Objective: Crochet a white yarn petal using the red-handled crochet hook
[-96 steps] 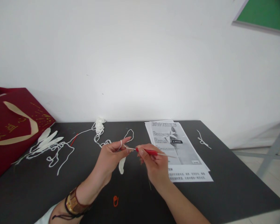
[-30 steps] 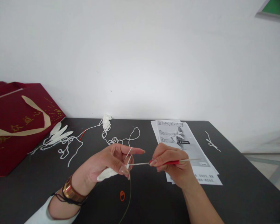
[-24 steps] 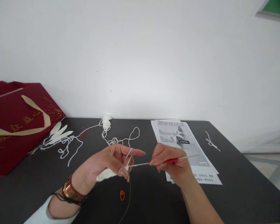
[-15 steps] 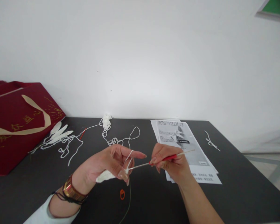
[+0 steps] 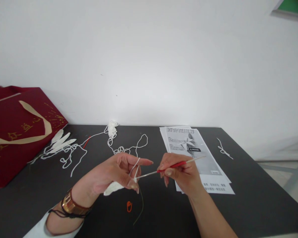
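Observation:
My left hand (image 5: 123, 173) pinches a white crocheted petal (image 5: 113, 188) between thumb and fingers. White yarn (image 5: 138, 161) loops over its outstretched index finger and runs back to the loose heap. A thin dark green wire (image 5: 142, 206) hangs down from the pinched end. In my right hand (image 5: 181, 172) is a crochet hook (image 5: 177, 164) with a red grip, held like a pen. The hook's metal shaft points left, and its tip meets the work at my left thumb. The tip itself is hidden in the stitches.
White yarn heap (image 5: 112, 129) lies near the wall. Finished white petals (image 5: 61, 142) and a red stick (image 5: 87, 142) lie by a dark red bag (image 5: 20, 132). Printed sheets (image 5: 211, 165) lie right, beside a yarn scrap (image 5: 223, 150). An orange stitch marker (image 5: 129, 206) lies in front.
Since the earliest frame, the petal has swung from hanging down to lying leftward under my left palm. My right hand moved right; lately the hook's rear end has tilted upward. The view also shifted.

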{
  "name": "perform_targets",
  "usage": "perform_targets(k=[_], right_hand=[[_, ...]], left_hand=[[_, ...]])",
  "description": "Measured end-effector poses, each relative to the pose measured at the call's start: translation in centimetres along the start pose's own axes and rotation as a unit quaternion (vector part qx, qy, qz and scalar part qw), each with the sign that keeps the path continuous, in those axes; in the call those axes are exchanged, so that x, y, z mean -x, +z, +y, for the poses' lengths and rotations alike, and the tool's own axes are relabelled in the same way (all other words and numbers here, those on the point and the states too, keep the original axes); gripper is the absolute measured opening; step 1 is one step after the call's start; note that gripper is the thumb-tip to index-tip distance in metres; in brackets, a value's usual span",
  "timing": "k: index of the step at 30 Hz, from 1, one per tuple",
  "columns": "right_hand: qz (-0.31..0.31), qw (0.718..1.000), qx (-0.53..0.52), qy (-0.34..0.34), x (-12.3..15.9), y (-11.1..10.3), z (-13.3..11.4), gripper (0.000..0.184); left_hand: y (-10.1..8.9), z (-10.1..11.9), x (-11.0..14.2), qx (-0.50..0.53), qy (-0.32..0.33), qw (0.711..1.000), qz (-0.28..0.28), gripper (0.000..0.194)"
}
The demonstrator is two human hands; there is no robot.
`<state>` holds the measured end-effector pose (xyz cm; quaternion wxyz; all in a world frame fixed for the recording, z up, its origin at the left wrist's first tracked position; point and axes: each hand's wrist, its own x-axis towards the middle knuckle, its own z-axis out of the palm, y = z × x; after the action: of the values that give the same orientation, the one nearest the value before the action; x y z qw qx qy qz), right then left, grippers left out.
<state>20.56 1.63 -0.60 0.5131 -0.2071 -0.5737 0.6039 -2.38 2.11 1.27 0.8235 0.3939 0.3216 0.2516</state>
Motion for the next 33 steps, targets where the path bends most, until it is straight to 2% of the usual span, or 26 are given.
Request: perform_targets(k=[6,16,21,26,33], right_hand=[[0.012,1.0,-0.018,-0.013,-0.1,0.1,0.5,0.008],[-0.027,0.999,0.003,-0.021,-0.1,-0.3,-0.4,0.007],[-0.035,0.999,0.011,-0.021,0.0,-0.3,-0.8,0.007],[-0.02,0.999,-0.045,0.015,-0.3,-0.4,-0.2,0.006],[0.105,0.973,-0.154,0.137,-1.1,0.7,1.5,0.018]], left_hand=[[0.1,0.2,-0.1,-0.004,0.02,1.0,0.008,0.058],[-1.1,-0.9,-0.6,0.06,0.006,0.996,-0.071,0.063],[-1.1,-0.8,-0.6,0.065,-0.005,0.995,-0.081,0.061],[-0.9,-0.7,-0.2,0.015,-0.002,0.999,-0.043,0.049],[-0.2,-0.6,-0.1,-0.111,0.101,0.984,0.091,0.043]])
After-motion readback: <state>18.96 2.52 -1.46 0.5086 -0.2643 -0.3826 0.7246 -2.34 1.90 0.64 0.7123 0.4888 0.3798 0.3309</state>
